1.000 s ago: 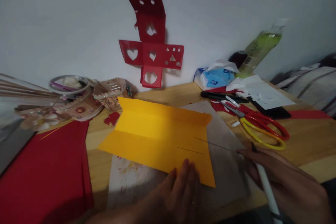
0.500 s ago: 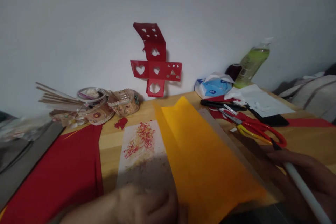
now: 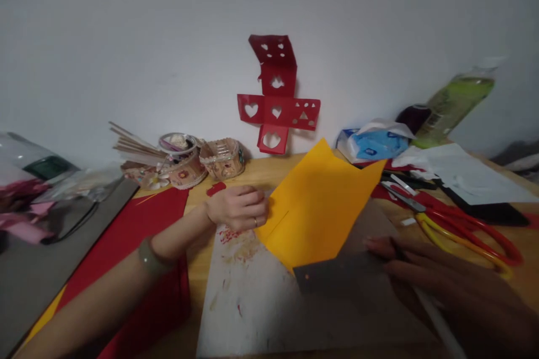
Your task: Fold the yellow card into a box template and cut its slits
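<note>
My left hand (image 3: 240,207), with a ring on one finger, is closed on the left edge of a folded yellow paper sheet (image 3: 315,202). The sheet stands partly raised, tilted over a pale, stained board (image 3: 248,303). Red and yellow specks (image 3: 231,235) lie on that board close under my left hand. At the lower right, my right hand (image 3: 455,286) is curled around a slim white pen-like tool (image 3: 438,320); its tip is hidden. My right hand is apart from the yellow sheet, just near the board's right side.
A red cut-out paper cross (image 3: 275,112) leans on the wall. Decorated little baskets (image 3: 223,162) stand at back left, beside red paper (image 3: 126,252). Red-and-yellow scissors (image 3: 463,230), a blue tissue pack (image 3: 374,143), white paper (image 3: 480,174) and a bottle (image 3: 457,104) are at right.
The yellow sheet has been turned and lifted off the board's near part. My left hand has moved forward to its left edge. The whole view has swung leftward.
</note>
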Demonstrator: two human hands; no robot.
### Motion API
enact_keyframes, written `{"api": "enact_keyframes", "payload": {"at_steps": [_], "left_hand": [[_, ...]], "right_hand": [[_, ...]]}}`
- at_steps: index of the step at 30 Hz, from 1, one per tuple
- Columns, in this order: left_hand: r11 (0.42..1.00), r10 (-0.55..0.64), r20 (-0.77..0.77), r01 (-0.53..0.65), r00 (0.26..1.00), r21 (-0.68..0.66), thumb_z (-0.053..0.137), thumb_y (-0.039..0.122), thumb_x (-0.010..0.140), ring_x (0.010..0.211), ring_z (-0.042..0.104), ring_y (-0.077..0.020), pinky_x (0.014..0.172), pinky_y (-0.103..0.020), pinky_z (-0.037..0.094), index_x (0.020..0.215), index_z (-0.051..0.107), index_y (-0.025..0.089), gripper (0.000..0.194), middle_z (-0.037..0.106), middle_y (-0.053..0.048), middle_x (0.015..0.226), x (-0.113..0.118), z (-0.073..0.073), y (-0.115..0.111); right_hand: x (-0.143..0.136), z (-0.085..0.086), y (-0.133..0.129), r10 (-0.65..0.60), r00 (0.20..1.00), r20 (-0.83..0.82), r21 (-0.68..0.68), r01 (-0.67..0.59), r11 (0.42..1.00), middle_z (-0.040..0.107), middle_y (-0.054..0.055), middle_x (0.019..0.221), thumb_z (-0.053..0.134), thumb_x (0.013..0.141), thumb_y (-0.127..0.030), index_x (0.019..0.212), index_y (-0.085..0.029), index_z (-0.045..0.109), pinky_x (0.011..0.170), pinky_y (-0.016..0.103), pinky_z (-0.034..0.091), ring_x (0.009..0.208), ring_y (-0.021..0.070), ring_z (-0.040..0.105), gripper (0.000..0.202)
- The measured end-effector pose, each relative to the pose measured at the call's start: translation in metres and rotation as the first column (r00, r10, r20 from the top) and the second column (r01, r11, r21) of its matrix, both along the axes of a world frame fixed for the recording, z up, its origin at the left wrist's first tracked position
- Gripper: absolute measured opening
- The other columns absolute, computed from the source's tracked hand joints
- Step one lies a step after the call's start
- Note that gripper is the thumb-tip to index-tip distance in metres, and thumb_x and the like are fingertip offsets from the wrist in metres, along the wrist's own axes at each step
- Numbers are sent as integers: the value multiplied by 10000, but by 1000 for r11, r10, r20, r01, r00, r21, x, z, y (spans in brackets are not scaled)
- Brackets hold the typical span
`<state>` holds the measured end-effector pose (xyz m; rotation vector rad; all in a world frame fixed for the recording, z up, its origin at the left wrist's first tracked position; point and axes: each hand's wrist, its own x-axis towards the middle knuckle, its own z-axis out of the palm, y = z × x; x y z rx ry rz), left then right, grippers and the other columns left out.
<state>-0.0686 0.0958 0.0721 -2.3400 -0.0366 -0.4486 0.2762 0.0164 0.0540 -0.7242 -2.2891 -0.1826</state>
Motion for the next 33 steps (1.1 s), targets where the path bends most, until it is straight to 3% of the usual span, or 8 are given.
{"api": "enact_keyframes", "payload": {"at_steps": [3,7,13,17,19,22,25,33], "left_hand": [[999,-33,-45,34,998,31,464,164,907,775,623,-139,687,-263,485,810,587,180,157,672,9,807,-5,12,10],[996,36,-102,-28,994,80,433,120,916,835,618,-151,734,-286,492,882,612,161,186,686,-32,922,-18,23,23],[926,376,-166,-365,912,94,391,63,920,1091,560,-160,929,-316,467,1099,602,135,286,644,-70,1154,-35,10,1],[917,398,52,-399,916,3,401,74,914,1017,605,-192,902,-344,491,1047,636,80,270,690,-84,1047,-15,-7,-54],[940,317,165,-287,934,-183,413,118,917,991,626,-198,904,-333,498,1042,643,66,267,702,-67,1023,4,-16,-81],[808,461,119,-360,879,-467,454,161,907,956,646,-213,822,-326,547,1063,650,101,257,685,-74,1099,29,-30,-104],[711,554,49,-442,831,-546,407,160,925,955,645,-242,755,-354,573,1095,633,89,292,665,-119,1134,41,-42,-107],[652,599,56,-446,799,-613,393,139,937,958,617,-222,780,-352,561,1062,635,70,282,665,-152,1108,24,-51,-86]], "right_hand": [[-18,15,31,-5,1000,-7,47,6,999,746,34,971,540,851,-193,968,-250,601,815,335,567,922,205,691,144],[-42,19,64,194,967,164,-34,-190,981,741,78,924,442,891,-94,949,-198,626,687,334,584,863,209,699,220],[-42,-8,67,323,886,333,-98,-308,946,736,135,932,261,920,-59,943,-142,670,651,266,586,836,186,710,418],[-36,-20,64,300,865,402,-21,-319,948,726,145,986,284,902,-30,978,-140,667,709,270,581,920,187,690,406],[-37,-18,65,271,858,436,31,-315,949,729,134,976,268,901,-17,974,-148,665,703,269,579,906,181,690,424],[-41,-13,71,231,842,487,116,-325,939,740,100,941,242,918,-19,972,-159,655,683,279,579,866,180,697,439],[-41,-12,84,210,846,490,177,-333,926,747,71,921,238,933,-29,964,-160,638,675,293,578,861,188,698,422],[-31,-38,84,175,886,429,159,-265,951,727,72,1013,311,885,24,1060,-149,605,713,303,560,947,191,668,383]]}}
